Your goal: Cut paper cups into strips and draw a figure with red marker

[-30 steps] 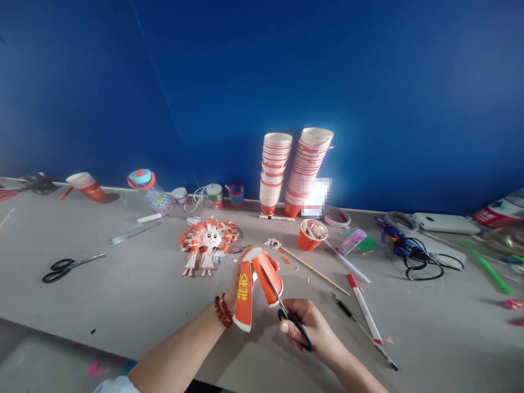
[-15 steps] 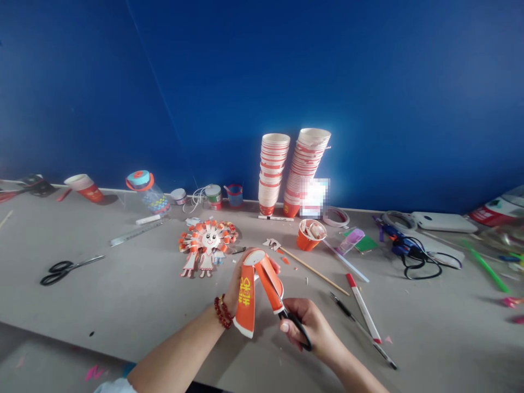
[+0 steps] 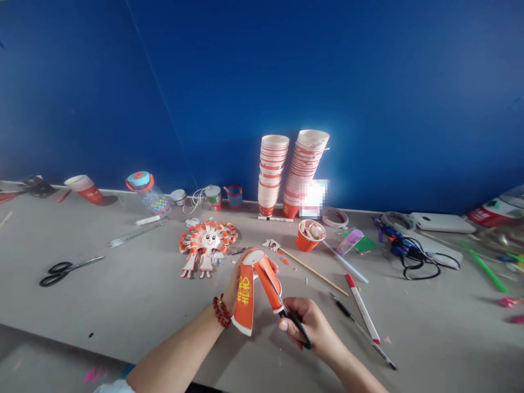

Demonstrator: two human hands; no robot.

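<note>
Grasping an orange-and-white paper cup [image 3: 246, 275] in my left hand [image 3: 233, 285], black-handled metal scissors [image 3: 296, 324] in my right hand [image 3: 303, 316], I should snip straight.

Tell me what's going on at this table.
A person's left hand holds a partly cut orange paper cup, and the right hand works black-handled scissors at its side. A wide strip with yellow lettering hangs from the cup's base, attached. Beyond the hands, paper figures lie on the table, and two cup stacks stand by the blue wall.
</note>
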